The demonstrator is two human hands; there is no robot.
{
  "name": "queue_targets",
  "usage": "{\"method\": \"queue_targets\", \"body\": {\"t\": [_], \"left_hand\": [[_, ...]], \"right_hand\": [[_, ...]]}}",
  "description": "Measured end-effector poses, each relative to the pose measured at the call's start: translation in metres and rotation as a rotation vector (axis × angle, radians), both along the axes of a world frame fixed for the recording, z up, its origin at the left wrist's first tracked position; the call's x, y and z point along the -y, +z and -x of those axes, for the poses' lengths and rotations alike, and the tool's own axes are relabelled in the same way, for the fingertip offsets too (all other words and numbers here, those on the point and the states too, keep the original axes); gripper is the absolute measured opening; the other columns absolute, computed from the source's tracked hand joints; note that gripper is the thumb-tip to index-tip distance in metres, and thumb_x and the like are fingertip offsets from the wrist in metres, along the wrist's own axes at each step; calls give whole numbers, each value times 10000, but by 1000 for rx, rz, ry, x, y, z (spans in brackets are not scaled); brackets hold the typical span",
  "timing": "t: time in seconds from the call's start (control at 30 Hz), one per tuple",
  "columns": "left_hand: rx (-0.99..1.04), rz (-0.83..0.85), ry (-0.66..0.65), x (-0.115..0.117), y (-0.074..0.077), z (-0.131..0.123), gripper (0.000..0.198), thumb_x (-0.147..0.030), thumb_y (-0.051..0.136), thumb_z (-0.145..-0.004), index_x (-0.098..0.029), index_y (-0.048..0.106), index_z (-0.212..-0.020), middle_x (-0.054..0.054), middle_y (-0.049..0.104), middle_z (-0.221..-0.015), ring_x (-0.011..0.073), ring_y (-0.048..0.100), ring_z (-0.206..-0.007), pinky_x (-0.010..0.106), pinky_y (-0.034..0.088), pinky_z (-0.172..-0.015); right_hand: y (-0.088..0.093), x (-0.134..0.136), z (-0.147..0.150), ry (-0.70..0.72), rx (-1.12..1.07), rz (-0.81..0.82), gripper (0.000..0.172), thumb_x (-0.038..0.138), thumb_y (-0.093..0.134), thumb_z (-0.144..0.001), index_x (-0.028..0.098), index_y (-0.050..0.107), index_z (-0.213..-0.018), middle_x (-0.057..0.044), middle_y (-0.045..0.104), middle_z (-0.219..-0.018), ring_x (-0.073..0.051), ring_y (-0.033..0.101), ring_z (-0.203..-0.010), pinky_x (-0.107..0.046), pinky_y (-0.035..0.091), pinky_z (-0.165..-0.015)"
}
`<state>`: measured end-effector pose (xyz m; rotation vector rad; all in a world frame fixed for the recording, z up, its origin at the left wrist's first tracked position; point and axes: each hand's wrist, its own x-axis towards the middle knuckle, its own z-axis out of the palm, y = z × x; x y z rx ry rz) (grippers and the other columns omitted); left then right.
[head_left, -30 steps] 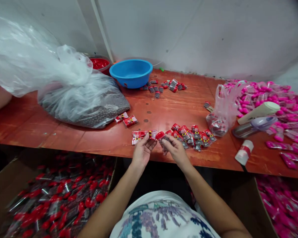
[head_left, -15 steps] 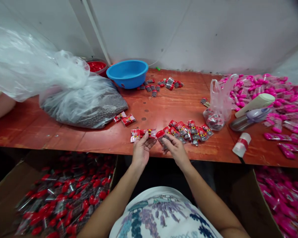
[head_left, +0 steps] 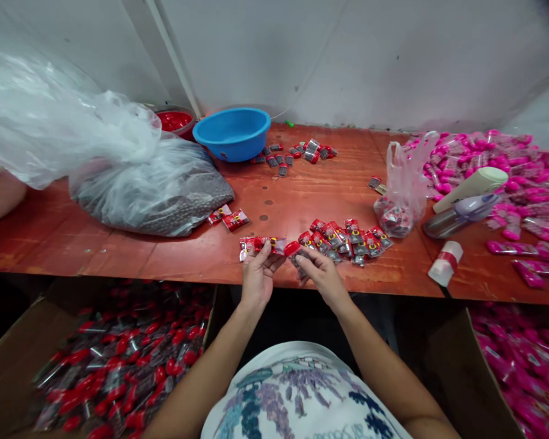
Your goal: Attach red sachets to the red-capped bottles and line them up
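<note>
My left hand (head_left: 257, 281) is closed with thumb and fingers on a small red printed wrapper (head_left: 277, 246), its see-through end pointing right. Just beyond these fingers lie more red wrappers (head_left: 247, 248) on the table. Between the fingers of my right hand (head_left: 322, 271) is a small clear container with a red cap (head_left: 293, 249), dark contents showing inside. The cap is close to the wrapper's end; whether they touch I cannot tell. Right of it lies a pile of red-topped packets (head_left: 333, 238), dark at the bottom.
A plastic sack of dark pellets (head_left: 155, 189) and a blue basin (head_left: 233, 137) stand at the back left. To the right are a knotted plastic bag (head_left: 400, 213), a bottle (head_left: 462, 216), a roll (head_left: 446, 262) and pink packs (head_left: 516, 177). Below the table edge are cartons of red-capped containers (head_left: 119, 366) and pink packs (head_left: 521, 372).
Both hands keep their hold and have shifted only slightly. The red-capped container is a little further left in view, and the whole view has moved a touch.
</note>
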<state>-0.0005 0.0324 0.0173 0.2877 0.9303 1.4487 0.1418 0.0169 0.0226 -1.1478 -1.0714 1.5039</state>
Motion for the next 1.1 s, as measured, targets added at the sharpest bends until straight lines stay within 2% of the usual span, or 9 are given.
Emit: {"method": "queue_targets", "body": {"t": [0.23,0.37,0.57,0.77,0.87,1.0,1.1], "left_hand": [[-33,-23,-44,5,0,-7,247,-221,774,-671,-179,616,-857,-4,721,-789,148,692,-695,278,546,-707],[-45,-34,-26,3,2,-7,246,-221,772,-670,-180,616,-856,-11,709,-779,135,679,-674,260,541,-679],[-158,-103,-51,3,7,-7,335,-185,813,-595,-173,624,-871,-4,690,-794,133,655,-688,268,538,-709],[-235,-167,-113,4,9,-9,319,-145,806,-599,-172,621,-857,0,684,-815,125,642,-742,252,513,-766],[-237,-155,-146,2,10,-8,344,-141,808,-595,-170,622,-883,4,690,-829,124,644,-743,252,503,-772],[-265,-174,-165,0,7,-7,322,-141,810,-591,-158,616,-847,-8,679,-804,114,632,-732,244,495,-761],[-298,-176,-229,1,4,-9,422,-113,823,-558,-163,616,-922,-13,682,-824,112,630,-753,242,487,-778]], "right_hand": [[-4,2,4,-58,-77,-7,433,423,641,-782,230,574,-1164,37,585,-696,-94,539,-513,-212,486,-432],[-10,4,5,-17,-52,-33,414,414,656,-781,251,521,-1137,35,594,-756,-97,546,-512,-208,465,-416],[-16,7,1,-68,150,-150,311,387,674,-785,229,575,-1034,2,622,-829,-117,571,-642,-222,484,-537],[-15,8,-2,-116,148,-177,305,390,684,-782,237,634,-1041,-18,630,-887,-133,586,-685,-258,521,-596],[-16,8,-5,-84,70,-146,340,370,700,-772,243,632,-1080,-15,638,-897,-146,605,-722,-280,543,-627],[-22,11,-12,-34,139,-266,408,314,673,-803,288,616,-1206,-37,570,-1105,-184,580,-981,-314,545,-799],[-26,13,-15,-59,145,-259,402,326,652,-819,295,618,-1218,-40,549,-1068,-171,582,-920,-306,559,-756]]}}
